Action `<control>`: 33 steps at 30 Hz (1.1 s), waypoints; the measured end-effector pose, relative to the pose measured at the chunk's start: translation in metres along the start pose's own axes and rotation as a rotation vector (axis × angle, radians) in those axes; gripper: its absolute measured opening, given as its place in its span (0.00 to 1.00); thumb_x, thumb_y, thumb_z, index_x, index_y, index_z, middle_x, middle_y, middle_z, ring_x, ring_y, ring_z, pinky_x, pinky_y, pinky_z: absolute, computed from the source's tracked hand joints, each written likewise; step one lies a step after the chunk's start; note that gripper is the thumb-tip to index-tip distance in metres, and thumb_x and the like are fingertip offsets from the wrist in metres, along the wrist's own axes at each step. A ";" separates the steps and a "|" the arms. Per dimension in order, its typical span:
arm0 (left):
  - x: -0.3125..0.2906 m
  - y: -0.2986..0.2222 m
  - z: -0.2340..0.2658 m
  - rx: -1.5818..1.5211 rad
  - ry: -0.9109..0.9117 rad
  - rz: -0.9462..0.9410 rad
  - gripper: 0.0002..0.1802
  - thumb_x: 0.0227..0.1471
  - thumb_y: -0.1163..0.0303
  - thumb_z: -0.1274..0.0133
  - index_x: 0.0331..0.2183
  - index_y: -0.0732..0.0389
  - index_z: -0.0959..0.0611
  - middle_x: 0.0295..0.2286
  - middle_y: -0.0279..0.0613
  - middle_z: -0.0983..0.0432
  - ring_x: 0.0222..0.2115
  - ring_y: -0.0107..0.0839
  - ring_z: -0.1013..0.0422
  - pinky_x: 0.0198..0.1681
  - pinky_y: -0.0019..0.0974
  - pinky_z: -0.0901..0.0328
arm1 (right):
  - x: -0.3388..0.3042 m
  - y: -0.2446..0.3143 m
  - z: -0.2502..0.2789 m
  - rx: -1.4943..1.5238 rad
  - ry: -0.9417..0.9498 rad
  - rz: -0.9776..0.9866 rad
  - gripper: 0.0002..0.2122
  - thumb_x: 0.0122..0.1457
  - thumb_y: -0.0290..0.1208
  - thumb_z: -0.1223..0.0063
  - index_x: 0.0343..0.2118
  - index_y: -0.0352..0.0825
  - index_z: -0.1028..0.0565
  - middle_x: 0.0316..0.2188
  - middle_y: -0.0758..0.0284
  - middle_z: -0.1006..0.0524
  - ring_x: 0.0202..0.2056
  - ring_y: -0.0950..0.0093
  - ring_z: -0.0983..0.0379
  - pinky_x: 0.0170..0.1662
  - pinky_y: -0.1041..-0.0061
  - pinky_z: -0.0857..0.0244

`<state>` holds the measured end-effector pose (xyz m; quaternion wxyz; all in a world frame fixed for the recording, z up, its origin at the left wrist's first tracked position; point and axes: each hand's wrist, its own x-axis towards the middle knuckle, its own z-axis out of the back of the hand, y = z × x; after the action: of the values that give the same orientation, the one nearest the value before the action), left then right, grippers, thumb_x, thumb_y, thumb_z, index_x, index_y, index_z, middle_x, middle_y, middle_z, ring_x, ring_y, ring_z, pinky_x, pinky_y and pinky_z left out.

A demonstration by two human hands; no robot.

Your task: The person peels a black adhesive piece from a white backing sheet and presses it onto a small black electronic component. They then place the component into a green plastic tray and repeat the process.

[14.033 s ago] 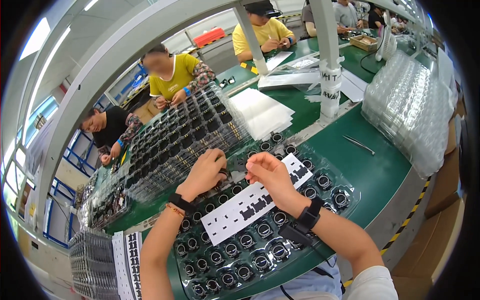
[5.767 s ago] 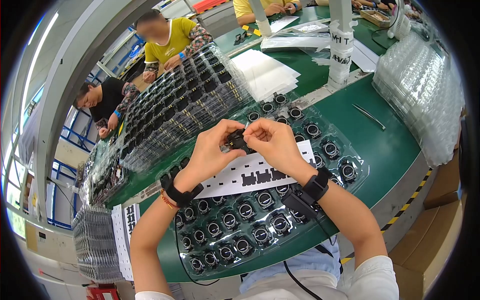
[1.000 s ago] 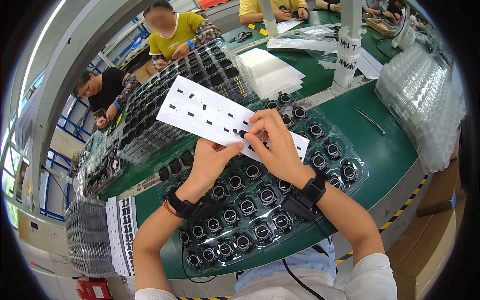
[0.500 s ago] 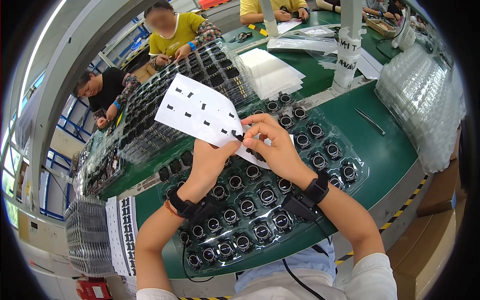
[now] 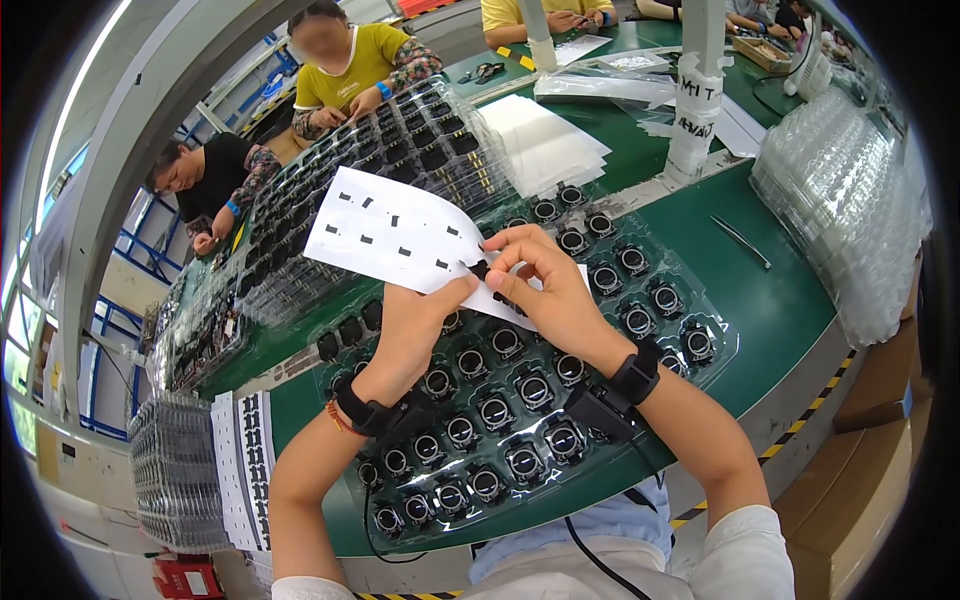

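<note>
So, left hand (image 5: 415, 315): gripping one white sheet (image 5: 380, 222) above one tray (image 5: 640, 291)'s back edge
Right hand (image 5: 540, 285): fingertips pinched on one black piece (image 5: 479, 269)
Tweezers (image 5: 739, 242): one pair, near the worktop (image 5: 780, 310)'s right edge

On my feed the fingers of the left hand (image 5: 410, 325), all but the thumb, are lost behind the white sheet (image 5: 375, 225); the black piece (image 5: 480, 269) at the fingertips of the right hand (image 5: 545, 292) is too small for me to make out; sheet and hands hide part of the clear tray (image 5: 725, 335); my view's top edge crops a yellow-shirted co-worker (image 5: 505, 18), the bottom a red box (image 5: 188, 580).
</note>
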<state>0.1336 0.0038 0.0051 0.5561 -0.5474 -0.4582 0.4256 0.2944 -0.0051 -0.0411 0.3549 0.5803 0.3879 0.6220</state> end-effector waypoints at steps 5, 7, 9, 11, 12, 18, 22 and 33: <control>0.002 0.006 0.002 0.051 -0.008 -0.073 0.18 0.40 0.83 0.50 0.39 0.65 0.27 0.33 0.36 0.29 0.33 0.24 0.31 0.34 0.28 0.36 | -0.001 -0.002 -0.001 -0.059 0.020 0.059 0.03 0.54 0.26 0.48 0.28 0.34 0.28 0.43 0.70 0.32 0.35 0.86 0.37 0.37 0.85 0.41; 0.001 0.006 0.000 0.052 -0.014 -0.071 0.18 0.40 0.83 0.51 0.39 0.65 0.27 0.33 0.37 0.29 0.33 0.24 0.31 0.34 0.28 0.36 | -0.001 -0.002 -0.002 -0.046 0.025 0.059 0.02 0.54 0.26 0.48 0.28 0.34 0.28 0.43 0.70 0.32 0.34 0.86 0.37 0.37 0.84 0.41; 0.000 0.005 -0.002 0.058 -0.026 -0.064 0.18 0.40 0.83 0.51 0.38 0.65 0.27 0.34 0.37 0.29 0.34 0.24 0.32 0.35 0.28 0.37 | 0.000 -0.003 -0.004 0.062 0.039 -0.022 0.03 0.55 0.27 0.49 0.27 0.34 0.28 0.43 0.70 0.32 0.32 0.85 0.36 0.36 0.85 0.41; 0.000 0.008 -0.002 0.047 -0.026 -0.078 0.17 0.41 0.83 0.51 0.38 0.65 0.27 0.33 0.37 0.29 0.33 0.24 0.32 0.33 0.27 0.37 | 0.000 -0.005 -0.005 0.116 0.044 -0.062 0.03 0.55 0.27 0.49 0.27 0.34 0.28 0.43 0.70 0.32 0.32 0.84 0.36 0.36 0.85 0.41; 0.000 0.010 -0.001 0.035 -0.026 -0.091 0.17 0.41 0.82 0.51 0.38 0.65 0.28 0.33 0.36 0.29 0.32 0.23 0.32 0.32 0.26 0.37 | 0.000 -0.007 -0.005 0.214 0.032 -0.108 0.04 0.56 0.27 0.50 0.27 0.34 0.28 0.42 0.70 0.31 0.31 0.84 0.36 0.36 0.85 0.41; -0.001 0.006 0.000 0.017 0.000 -0.057 0.17 0.43 0.81 0.52 0.40 0.65 0.29 0.34 0.37 0.29 0.34 0.25 0.31 0.34 0.28 0.35 | 0.004 -0.008 0.003 0.451 -0.057 -0.290 0.05 0.59 0.29 0.52 0.31 0.33 0.30 0.35 0.69 0.28 0.28 0.85 0.36 0.35 0.85 0.41; -0.010 0.003 -0.002 -0.142 -0.063 0.093 0.19 0.44 0.82 0.51 0.42 0.65 0.29 0.36 0.39 0.28 0.35 0.27 0.29 0.36 0.30 0.33 | 0.006 -0.003 0.005 0.461 -0.121 -0.327 0.05 0.60 0.30 0.54 0.32 0.34 0.31 0.30 0.70 0.28 0.27 0.85 0.36 0.34 0.85 0.41; -0.015 0.005 0.000 -0.098 -0.007 0.080 0.19 0.46 0.80 0.50 0.43 0.65 0.29 0.38 0.41 0.28 0.37 0.29 0.29 0.37 0.32 0.30 | -0.003 0.007 -0.007 -0.274 -0.096 0.280 0.03 0.52 0.22 0.48 0.29 0.31 0.30 0.28 0.67 0.30 0.27 0.77 0.33 0.30 0.81 0.39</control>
<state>0.1307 -0.0106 -0.0005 0.5097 -0.5905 -0.4580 0.4263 0.2879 -0.0117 -0.0362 0.3584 0.6039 0.1980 0.6839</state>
